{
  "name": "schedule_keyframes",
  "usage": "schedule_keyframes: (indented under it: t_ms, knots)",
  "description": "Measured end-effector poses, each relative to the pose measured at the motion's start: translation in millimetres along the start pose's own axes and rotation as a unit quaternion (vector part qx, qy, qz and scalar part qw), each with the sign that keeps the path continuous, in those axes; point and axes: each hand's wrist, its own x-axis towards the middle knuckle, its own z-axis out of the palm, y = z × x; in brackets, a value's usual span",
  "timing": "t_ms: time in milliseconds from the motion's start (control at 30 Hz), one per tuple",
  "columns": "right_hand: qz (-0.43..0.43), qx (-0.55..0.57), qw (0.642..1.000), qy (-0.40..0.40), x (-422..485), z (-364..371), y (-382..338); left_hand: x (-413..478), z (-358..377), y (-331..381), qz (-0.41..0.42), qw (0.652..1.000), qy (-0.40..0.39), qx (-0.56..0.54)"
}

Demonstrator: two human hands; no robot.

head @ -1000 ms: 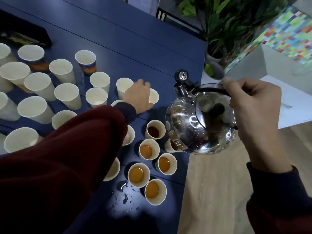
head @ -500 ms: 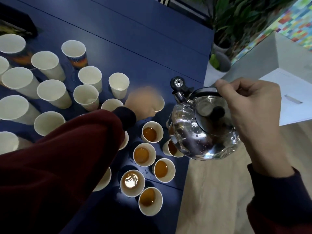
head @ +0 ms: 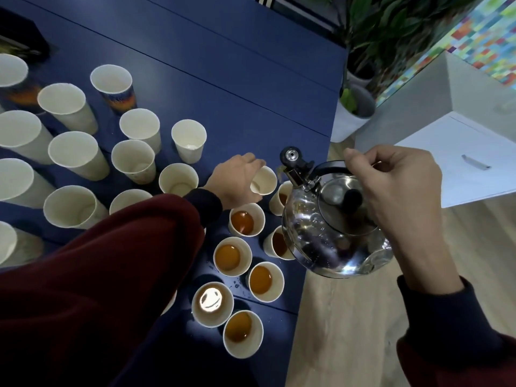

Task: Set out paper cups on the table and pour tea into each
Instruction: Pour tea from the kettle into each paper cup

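My right hand (head: pixel 396 191) grips the black handle of a shiny steel kettle (head: pixel 332 233), held in the air over the table's right edge with its spout pointing left. My left hand (head: pixel 237 178) holds an empty paper cup (head: pixel 264 181) just left of the spout, fingers curled round its side. Several cups with brown tea (head: pixel 241 222) stand in a cluster below that hand, partly hidden by the kettle. Many empty white cups (head: pixel 135 160) fill the left of the blue table (head: pixel 223 79).
Drops of spilled liquid (head: pixel 237 284) lie among the filled cups near the table's front right edge. Beyond the edge are a wooden floor (head: pixel 343 331), potted plants (head: pixel 360 101) and a white cabinet (head: pixel 460 152). A dark object (head: pixel 19 46) sits at the far left.
My left hand has slid the empty cup right, toward the kettle's spout. The kettle has dropped a little and the camera view has shifted down.
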Motion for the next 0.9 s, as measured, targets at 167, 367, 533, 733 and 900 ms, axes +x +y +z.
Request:
schedule_keyframes:
  t_ms: [167,367,533,733,900]
  knots:
    - [0.003,-0.021,1.000,-0.007,1.0,3.0,4.8,2.0,3.3,-0.8,-0.004,1.000,0.007,-0.012]
    - [0.013,-0.020,1.000,-0.013,1.2,5.6,10.3,3.8,6.0,0.8,0.001,1.000,0.016,-0.006]
    - [0.018,-0.013,1.000,-0.014,0.8,6.5,12.8,3.9,7.4,-1.0,0.007,1.000,0.024,-0.005]
    - [0.019,-0.005,1.000,-0.016,1.8,4.8,13.6,3.9,7.6,-1.7,0.013,1.000,0.028,0.000]
    - [0.016,0.005,1.000,0.001,-0.3,0.5,11.2,4.3,6.9,0.4,-0.001,1.000,0.008,0.013]
